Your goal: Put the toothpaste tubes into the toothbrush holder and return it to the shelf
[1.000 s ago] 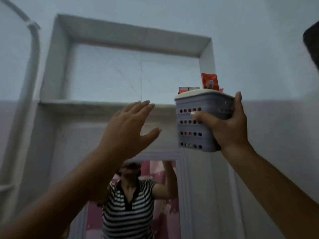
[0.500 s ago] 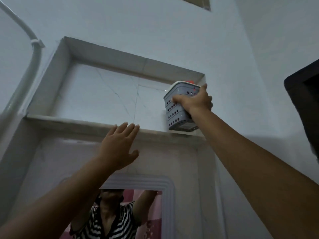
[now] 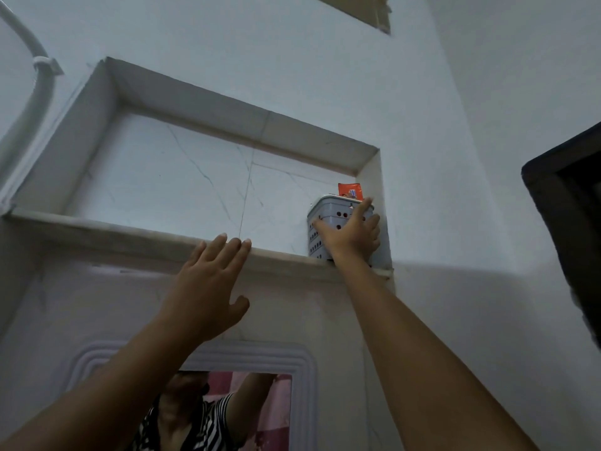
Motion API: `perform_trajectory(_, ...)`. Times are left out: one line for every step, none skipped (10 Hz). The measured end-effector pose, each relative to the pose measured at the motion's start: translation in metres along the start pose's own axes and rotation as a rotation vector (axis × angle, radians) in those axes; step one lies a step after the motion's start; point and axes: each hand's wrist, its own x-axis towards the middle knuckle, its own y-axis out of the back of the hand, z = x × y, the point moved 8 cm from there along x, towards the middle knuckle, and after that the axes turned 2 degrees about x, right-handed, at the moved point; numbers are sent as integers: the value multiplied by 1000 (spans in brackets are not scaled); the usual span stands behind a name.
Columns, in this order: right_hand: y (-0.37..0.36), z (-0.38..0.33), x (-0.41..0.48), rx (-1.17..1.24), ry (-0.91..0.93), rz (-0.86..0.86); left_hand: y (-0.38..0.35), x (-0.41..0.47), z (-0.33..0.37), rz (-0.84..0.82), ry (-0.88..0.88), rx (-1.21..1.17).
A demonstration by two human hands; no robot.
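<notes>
Now set down on the shelf [image 3: 136, 229], no longer held in the air as half a second ago: holder [image 3: 328, 216], standing upright in the right corner of the niche, against the side wall. Orange tube [image 3: 350, 190] poking up above its rim, beside something pale that cannot be told. Right hand [image 3: 351, 236] wrapped round the holder's front, grip closed on it, fingers spread over the perforated wall, thumb on the left side. Left hand [image 3: 208, 288] flat and open, grip holding nothing, fingertips reaching the shelf's front edge, well left of the holder; touching the edge or not, cannot tell. Below, mirror [image 3: 227, 415] in a ribbed white frame, showing a striped shirt and raised arms. White pipe [image 3: 39, 92] curving down at far left. Dark frame [image 3: 569, 222] at far right.
</notes>
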Motion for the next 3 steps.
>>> perform_trajectory(-1, 1, -2, -55, 61, -63, 3, 0, -2, -35, -3, -21)
perform_trajectory(6, 5, -22, -109, 89, -139, 5, -1, 2, -75, -10, -35)
perform_trajectory(16, -4, -53, -57, 206, -121, 20, -1, 4, -141, -33, 25)
